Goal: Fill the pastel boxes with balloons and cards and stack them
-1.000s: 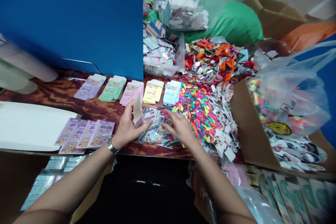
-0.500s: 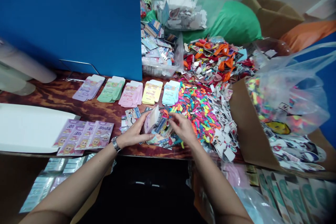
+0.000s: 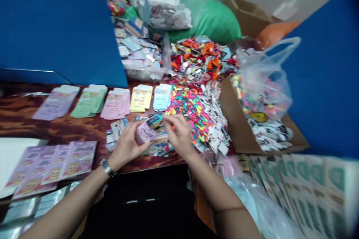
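Observation:
My left hand [image 3: 127,143], with a metal watch at the wrist, is closed around a small purple printed paper box [image 3: 145,134]. The box is tilted, its mouth toward the upper right. At that mouth is a dark card with a bright teal edge [image 3: 155,121], and the fingertips of my right hand [image 3: 178,134] pinch its right end. How deep the card sits in the box is hard to see. Beneath both hands lie loose printed cards [image 3: 158,149], partly covered. Just right of my right hand spreads a heap of small neon-coloured pieces [image 3: 193,110].
Behind my hands stand stacks of flat cartons: purple [image 3: 57,102], green [image 3: 89,101], pink [image 3: 115,104], yellow [image 3: 141,99] and blue [image 3: 162,97]. Purple packets [image 3: 77,160] overlap at left. A cardboard box [image 3: 235,119] stands right; a clear bin [image 3: 143,73] stands behind.
The view has swung to the right. My right hand has moved from above the loose cards to the purple box's mouth, where a dark card now shows. My left hand keeps the box, now turned.

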`<state>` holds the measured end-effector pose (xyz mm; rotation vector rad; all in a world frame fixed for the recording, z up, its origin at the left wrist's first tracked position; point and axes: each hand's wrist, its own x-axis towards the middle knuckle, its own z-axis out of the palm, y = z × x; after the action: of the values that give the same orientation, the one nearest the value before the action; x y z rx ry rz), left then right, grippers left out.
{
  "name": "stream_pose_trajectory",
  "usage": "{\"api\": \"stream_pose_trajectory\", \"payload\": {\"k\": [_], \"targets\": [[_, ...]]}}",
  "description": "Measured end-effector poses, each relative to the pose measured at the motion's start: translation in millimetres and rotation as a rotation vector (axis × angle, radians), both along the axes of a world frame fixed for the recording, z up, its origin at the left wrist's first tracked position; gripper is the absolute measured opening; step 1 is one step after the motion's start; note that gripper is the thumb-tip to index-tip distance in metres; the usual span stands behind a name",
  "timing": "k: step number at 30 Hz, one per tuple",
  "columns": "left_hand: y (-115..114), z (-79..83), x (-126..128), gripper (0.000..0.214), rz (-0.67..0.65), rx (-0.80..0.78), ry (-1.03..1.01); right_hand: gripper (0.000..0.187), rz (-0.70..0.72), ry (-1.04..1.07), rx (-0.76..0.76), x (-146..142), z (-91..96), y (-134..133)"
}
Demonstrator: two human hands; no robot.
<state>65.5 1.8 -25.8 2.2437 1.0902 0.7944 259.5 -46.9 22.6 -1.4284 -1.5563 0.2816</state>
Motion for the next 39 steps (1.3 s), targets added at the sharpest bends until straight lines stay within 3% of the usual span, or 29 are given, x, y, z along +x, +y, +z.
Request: {"api": "stream_pose_trajectory", "payload": {"k": [4,6,9,12,14,16,18,24,29,32,36,39], "targets": [[0.8,-5.9,4.6,0.062,0.021,0.014,-0.005,0.023,0.085,-0.158,-0.039,6.0,-8.8,-9.3],[1.5,-8.3,5.1,0.066,0.039,-0.012,0.003,0.026,0.007,-0.142,-0.059,25.0,-10.4,-19.7],[1.9,-9.3,2.9,0.070,0.063,-0.042,0.027,0.028,-0.216,-0.189,-0.149,75.3,-13.7,-43.1],[1.8,-10.2,0.0,0.072,0.076,-0.060,0.037,0.026,-0.420,-0.384,-0.446,134.3,-20.1,-73.3],[1.6,-12.0,-0.7,0.073,0.072,-0.063,0.029,0.027,-0.478,-0.498,-0.696,164.9,-25.0,-94.7],[1.1,-13.9,0.1,0.074,0.056,-0.074,0.019,0.030,-0.488,-0.552,-0.852,183.2,-30.5,-114.1],[0.5,-15.0,2.4,0.075,0.026,-0.088,0.012,0.034,-0.480,-0.560,-0.907,190.5,-37.3,-128.4],[-0.7,-12.2,11.5,0.075,-0.037,-0.082,0.011,0.044,-0.468,-0.499,-0.847,190.1,-64.9,-128.9],[-1.7,-8.0,14.2,0.075,-0.052,-0.046,0.011,0.025,-0.473,-0.424,-0.682,188.1,-74.9,-94.5],[-2.1,-6.2,12.1,0.075,-0.046,-0.040,0.017,0.022,-0.484,-0.407,-0.572,188.3,-64.7,-72.9],[-2.0,-6.7,7.8,0.072,-0.014,-0.055,0.020,0.027,-0.517,-0.395,-0.452,192.1,-37.6,-54.1],[-2.4,-8.5,7.9,0.070,-0.027,-0.054,0.021,0.028,-0.454,-0.329,-0.449,190.4,-26.3,-43.6]]}}
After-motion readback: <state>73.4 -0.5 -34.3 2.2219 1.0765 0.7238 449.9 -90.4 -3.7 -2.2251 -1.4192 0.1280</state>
